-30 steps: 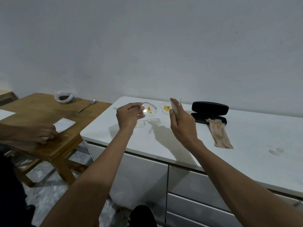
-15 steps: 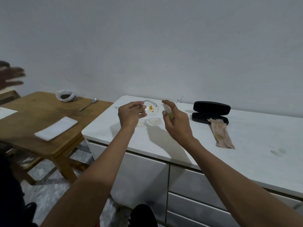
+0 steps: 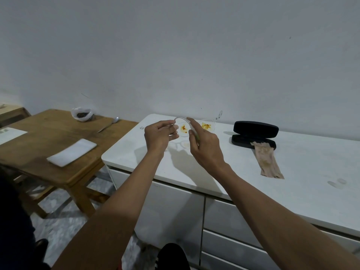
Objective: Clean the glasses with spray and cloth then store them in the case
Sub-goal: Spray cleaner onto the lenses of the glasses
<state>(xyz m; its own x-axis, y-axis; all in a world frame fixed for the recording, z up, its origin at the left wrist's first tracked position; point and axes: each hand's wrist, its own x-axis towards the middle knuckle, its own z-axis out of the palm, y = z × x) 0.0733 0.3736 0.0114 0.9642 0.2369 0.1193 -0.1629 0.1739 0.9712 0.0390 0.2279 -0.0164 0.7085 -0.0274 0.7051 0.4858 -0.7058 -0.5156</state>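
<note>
2 hands are raised over the white counter (image 3: 243,172), and you hold the glasses (image 3: 194,128) between them, lifted in the air above it. Your left hand (image 3: 158,136) is closed in a pinch on the left temple of the clear frame. Your right hand (image 3: 206,147) is curled around a thin, light object, probably the small spray (image 3: 195,132), with the index finger stretched up toward the lens; what it is exactly is hard to tell. Both lenses carry orange-yellow stains.

At 3 o'clock from the glasses the black case (image 3: 255,134) rests open on the counter, lid up, near the wall. The beige cloth (image 3: 267,160) lies with 1 end over the front edge of the case and runs from there toward 5 o'clock, flat on the counter. At 4 o'clock, far on the right side, there is a small wet-looking mark (image 3: 338,183).

At 9 o'clock stands a wooden table (image 3: 39,133), apart from the counter. On it you see a folded white paper (image 3: 71,152), a plastic bag (image 3: 81,114) with something dark inside, and a spoon (image 3: 110,124) beside the bag.
</note>
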